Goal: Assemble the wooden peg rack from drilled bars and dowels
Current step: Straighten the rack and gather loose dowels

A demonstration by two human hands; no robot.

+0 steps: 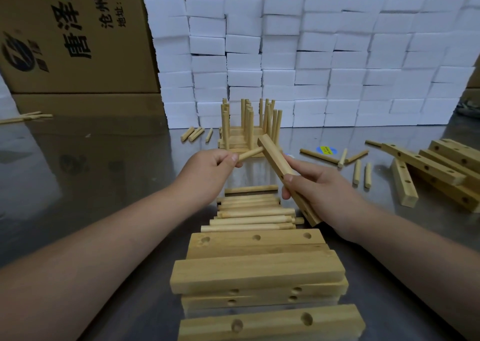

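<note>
My right hand point(319, 187) grips a drilled wooden bar point(275, 159), tilted with its far end raised. My left hand point(210, 170) pinches a short dowel point(250, 153) whose tip meets the bar's side near the raised end. Below my hands lies a heap of loose dowels point(252, 213). Nearest me is a stack of drilled bars point(257, 270). Beyond my hands stand finished racks point(249, 122) with upright pegs, piled together.
More drilled bars point(439, 169) lie in a heap at the right, with scattered dowels point(337, 156) between. A few dowels point(194, 133) lie at the foot of a wall of white foam blocks point(311, 63). Cardboard boxes point(72, 34) stand at the back left on the metal table point(91, 174).
</note>
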